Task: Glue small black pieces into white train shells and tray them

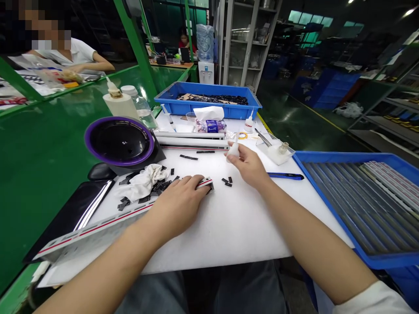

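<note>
My left hand [181,200] is closed over the far end of a long metal strip [98,226], grey-white with a red line and slots along it. The strip slants from the lower left toward the middle of the white table [229,235]. In my right hand [250,165] is a small white glue bottle [233,150], its thin nozzle pointing up. Between the hands lie a few small black pieces [227,182]. More black pieces [160,187] are heaped left of my left hand, partly under a crumpled white cloth [144,181].
A blue utility knife [285,175] lies right of my right hand. Further right, a blue tray [327,209] holds long strips. At the back stand a blue bin [209,111], a tissue pack [211,125] and another glue bottle [249,123]. A purple-rimmed black round object [119,141] stands left.
</note>
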Demonstrator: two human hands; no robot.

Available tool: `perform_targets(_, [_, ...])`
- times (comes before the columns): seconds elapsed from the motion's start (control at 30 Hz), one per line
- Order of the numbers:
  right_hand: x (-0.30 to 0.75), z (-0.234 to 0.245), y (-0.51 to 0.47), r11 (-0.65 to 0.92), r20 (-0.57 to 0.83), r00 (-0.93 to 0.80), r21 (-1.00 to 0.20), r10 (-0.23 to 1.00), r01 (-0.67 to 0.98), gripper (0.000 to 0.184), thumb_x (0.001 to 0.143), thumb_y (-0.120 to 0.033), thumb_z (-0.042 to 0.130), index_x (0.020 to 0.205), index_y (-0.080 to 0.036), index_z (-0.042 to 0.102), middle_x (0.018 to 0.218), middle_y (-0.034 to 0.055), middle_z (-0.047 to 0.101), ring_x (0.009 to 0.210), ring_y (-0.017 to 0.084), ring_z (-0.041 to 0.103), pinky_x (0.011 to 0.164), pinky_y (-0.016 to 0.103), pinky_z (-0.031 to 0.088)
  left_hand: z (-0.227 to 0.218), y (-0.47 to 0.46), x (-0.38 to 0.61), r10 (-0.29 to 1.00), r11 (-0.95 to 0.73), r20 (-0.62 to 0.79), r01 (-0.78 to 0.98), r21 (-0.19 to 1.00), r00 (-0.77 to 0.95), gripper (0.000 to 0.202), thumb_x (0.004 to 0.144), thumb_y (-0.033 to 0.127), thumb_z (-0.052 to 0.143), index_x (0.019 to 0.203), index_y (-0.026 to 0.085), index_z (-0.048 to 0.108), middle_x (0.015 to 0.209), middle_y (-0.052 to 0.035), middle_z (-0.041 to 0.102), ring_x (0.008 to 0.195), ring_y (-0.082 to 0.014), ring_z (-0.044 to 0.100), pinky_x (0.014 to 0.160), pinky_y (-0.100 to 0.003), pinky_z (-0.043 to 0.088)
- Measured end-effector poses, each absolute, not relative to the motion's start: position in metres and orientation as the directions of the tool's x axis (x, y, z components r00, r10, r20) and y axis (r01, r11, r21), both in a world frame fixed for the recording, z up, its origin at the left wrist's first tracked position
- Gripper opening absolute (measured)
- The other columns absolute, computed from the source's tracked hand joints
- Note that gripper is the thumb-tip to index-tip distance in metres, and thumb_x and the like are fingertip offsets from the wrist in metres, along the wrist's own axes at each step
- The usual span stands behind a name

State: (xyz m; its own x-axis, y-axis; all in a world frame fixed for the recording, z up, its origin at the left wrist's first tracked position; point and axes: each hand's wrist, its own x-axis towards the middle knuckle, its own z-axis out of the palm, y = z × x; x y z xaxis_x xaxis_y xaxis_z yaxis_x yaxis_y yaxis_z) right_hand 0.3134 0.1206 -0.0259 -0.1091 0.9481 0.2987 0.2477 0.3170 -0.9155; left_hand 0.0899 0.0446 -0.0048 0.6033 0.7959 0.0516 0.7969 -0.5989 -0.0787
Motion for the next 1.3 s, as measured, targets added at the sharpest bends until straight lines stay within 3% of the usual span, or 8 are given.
perform_targets(0.2, [0.321,0.0,0.102,0.27,0.278,-0.037,-0.95,0.96,-0.155,0.046,0.076,-0.05,0.069,0.107,-0.027,0.044,0.079,-0.0012,0.067,0.072,0.017,0.063,0.062,0.029,0.049,-0.009,0.044,0.093,0.811,-0.572,0.104,0.817,-0.065,0.576,0.039,0.089,0.013,0.046,0.124,0.022,0.062,0.136,-0.012,0.055,0.117,-0.0307,0.056,0.095,-0.049,0.048])
perform_targets(0.43, [0.335,0.015,0.098,0.204,0.21,0.012,-0.932,0.978,-0.301,0.031,0.08,-0.05,0.058,0.074,-0.026,0.039,0.064,-0.0037,0.032,0.053,0.013,0.034,0.044,0.027,0.034,-0.008,0.049,0.093,0.821,-0.564,0.093,0.825,-0.017,0.563,0.034,0.093,0.018,0.045,0.121,0.026,0.064,0.138,-0.0075,0.055,0.114,-0.0298,0.059,0.093,-0.05,0.051])
perform_targets(0.57, [0.331,0.015,0.095,0.17,0.183,-0.033,-0.954,0.982,-0.246,0.035,0.081,-0.058,0.057,0.073,-0.026,0.045,0.061,-0.0052,0.02,0.05,0.013,0.025,0.041,0.028,0.027,-0.008,0.049,0.093,0.825,-0.56,0.11,0.829,0.019,0.555,0.034,0.093,0.02,0.045,0.12,0.026,0.065,0.137,-0.0073,0.056,0.114,-0.0296,0.059,0.094,-0.049,0.052])
perform_targets(0.7, [0.317,0.01,0.091,0.145,0.158,-0.04,-0.964,0.987,-0.223,0.044,0.086,-0.069,0.048,0.075,-0.026,0.048,0.052,-0.0075,0.022,0.043,0.011,0.023,0.038,0.026,0.025,-0.009,0.048,0.092,0.829,-0.553,0.11,0.833,0.025,0.548,0.034,0.093,0.019,0.045,0.119,0.026,0.066,0.137,-0.0068,0.056,0.114,-0.0295,0.059,0.093,-0.049,0.052])
perform_targets(0.83, [0.305,-0.002,0.081,0.303,0.297,0.064,-0.947,0.953,-0.104,0.047,0.087,-0.069,0.051,0.072,-0.024,0.055,0.048,-0.0058,0.035,0.039,0.01,0.032,0.038,0.025,0.028,-0.01,0.047,0.092,0.833,-0.548,0.104,0.836,0.016,0.544,0.034,0.094,0.019,0.044,0.12,0.026,0.065,0.139,-0.0061,0.055,0.116,-0.0293,0.058,0.094,-0.05,0.051])
perform_targets(1.0, [0.3,-0.013,0.065,0.542,0.569,0.081,-0.81,0.818,0.223,0.042,0.088,-0.059,0.058,0.07,-0.022,0.068,0.064,0.0024,0.062,0.047,0.012,0.051,0.043,0.029,0.043,-0.011,0.046,0.092,0.832,-0.55,0.109,0.834,0.037,0.544,0.034,0.095,0.02,0.045,0.122,0.026,0.064,0.14,-0.0059,0.054,0.118,-0.0291,0.057,0.097,-0.05,0.049])
perform_targets(1.1, [0.298,-0.017,0.063,0.556,0.603,0.032,-0.754,0.797,0.35,0.04,0.09,-0.055,0.057,0.07,-0.023,0.067,0.067,0.0028,0.066,0.05,0.014,0.056,0.046,0.03,0.048,-0.012,0.046,0.091,0.831,-0.551,0.121,0.834,0.04,0.543,0.034,0.095,0.021,0.045,0.123,0.026,0.063,0.14,-0.0064,0.054,0.118,-0.0291,0.057,0.097,-0.05,0.049])
perform_targets(1.3, [0.295,-0.021,0.066,0.538,0.583,0.0,-0.749,0.812,0.387,0.037,0.092,-0.051,0.057,0.073,-0.021,0.068,0.07,0.0027,0.068,0.053,0.013,0.058,0.048,0.028,0.051,-0.01,0.045,0.092,0.837,-0.543,0.095,0.84,0.02,0.539,0.034,0.096,0.02,0.044,0.122,0.026,0.064,0.142,-0.0057,0.052,0.118,-0.0286,0.056,0.097,-0.048,0.049])
